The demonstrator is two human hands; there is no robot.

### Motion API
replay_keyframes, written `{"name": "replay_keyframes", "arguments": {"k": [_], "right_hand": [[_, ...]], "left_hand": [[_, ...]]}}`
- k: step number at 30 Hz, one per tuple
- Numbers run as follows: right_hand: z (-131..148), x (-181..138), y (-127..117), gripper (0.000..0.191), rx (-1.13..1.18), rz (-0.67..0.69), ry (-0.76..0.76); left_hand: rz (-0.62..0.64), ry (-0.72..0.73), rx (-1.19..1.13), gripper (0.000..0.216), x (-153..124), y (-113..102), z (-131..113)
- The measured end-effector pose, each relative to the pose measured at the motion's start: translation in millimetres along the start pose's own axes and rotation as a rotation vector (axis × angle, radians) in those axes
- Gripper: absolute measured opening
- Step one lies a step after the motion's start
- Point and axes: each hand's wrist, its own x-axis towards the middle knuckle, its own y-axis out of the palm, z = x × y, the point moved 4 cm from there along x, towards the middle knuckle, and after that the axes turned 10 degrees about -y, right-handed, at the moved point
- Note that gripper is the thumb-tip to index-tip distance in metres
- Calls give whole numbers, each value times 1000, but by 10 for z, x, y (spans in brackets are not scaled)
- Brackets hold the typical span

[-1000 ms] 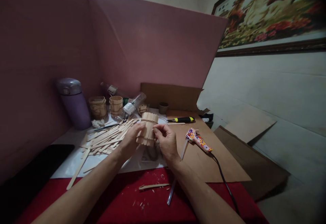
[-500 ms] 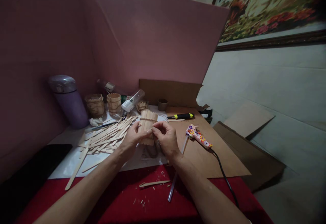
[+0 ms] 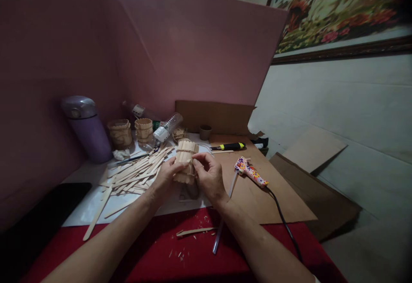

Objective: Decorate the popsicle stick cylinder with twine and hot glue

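A small round holder made of upright wooden craft sticks point(image 3: 183, 156), with twine around its upper part and a band lower down, is held up in front of me. My left hand point(image 3: 165, 175) grips it from the left, thumb across its front. My right hand point(image 3: 210, 178) is at its right side, thumb and index finger pinched together against the surface. Whatever lies between those fingertips is too small to make out. A loose pile of craft sticks point(image 3: 138, 173) lies on white paper to the left of the holder.
A floral glue gun point(image 3: 251, 172) with a black cord rests on brown cardboard point(image 3: 273, 205). Behind are a yellow-black utility knife point(image 3: 233, 146), a small brown pot point(image 3: 205, 132), plastic bottles point(image 3: 167, 127) and two stick holders point(image 3: 143, 130). A purple flask point(image 3: 88, 132) stands left.
The holder has turned slightly in my left hand, and more of its lower front now shows. My right fingertips have shifted a little on its right side.
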Motion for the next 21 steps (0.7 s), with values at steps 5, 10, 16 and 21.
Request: {"name": "replay_keyframes", "arguments": {"k": [5, 10, 16, 21], "right_hand": [[41, -16, 3, 12, -89, 20, -36], [12, -4, -1, 11, -120, 24, -24], [-16, 43, -18, 10, -78, 38, -1], [-11, 49, -31, 10, -73, 40, 4]], "left_hand": [[-14, 10, 6, 39, -1, 8, -3], [-46, 23, 32, 46, -1, 5, -1], [25, 55, 43, 37, -24, 10, -19], [33, 77, 45, 23, -39, 13, -40]]}}
